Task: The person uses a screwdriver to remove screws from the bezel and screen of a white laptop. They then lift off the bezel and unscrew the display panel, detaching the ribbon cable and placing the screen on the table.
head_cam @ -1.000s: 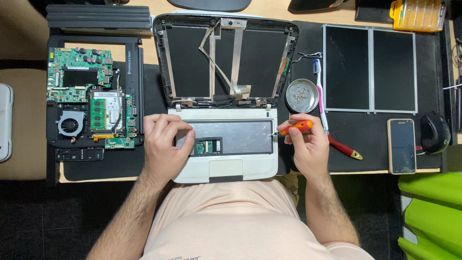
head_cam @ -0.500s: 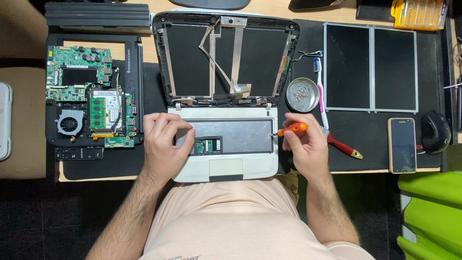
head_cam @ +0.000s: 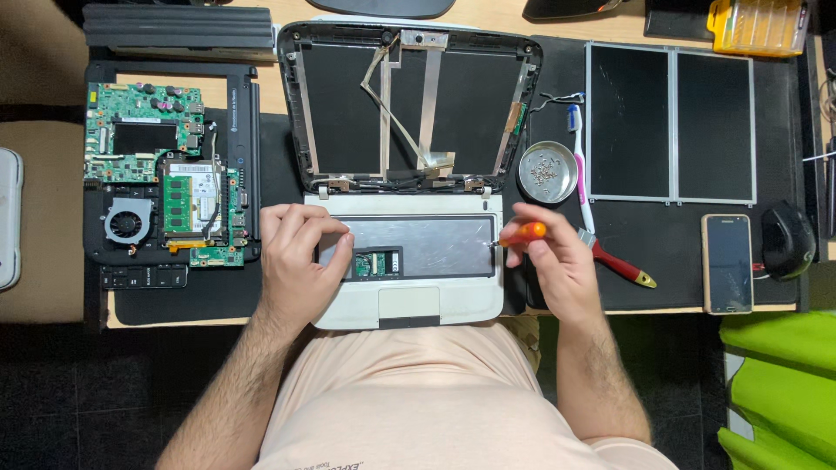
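- While the laptop base (head_cam: 409, 270) is pinned flat by the left hand (head_cam: 300, 261), its right edge is met by the orange screwdriver (head_cam: 522, 233).
- The screwdriver is gripped, lying sideways, in the nearer right hand (head_cam: 557, 265).

The left hand (head_cam: 300, 261) lies flat on the left part of a white laptop base (head_cam: 409, 305), fingers spread over its bare metal plate. The right hand (head_cam: 557, 265) grips an orange screwdriver (head_cam: 522, 233), its tip touching the right edge of that plate. Above both hands stands the empty lid frame (head_cam: 409, 96) with loose ribbon cables. Just above the right hand sits a small metal bowl (head_cam: 547, 171) of screws beside a toothbrush (head_cam: 579, 165). Red-handled pliers (head_cam: 620, 265) lie just right of it, a phone (head_cam: 726, 263) further right. Left of the left hand rests a green circuit board (head_cam: 161, 174) with a fan.
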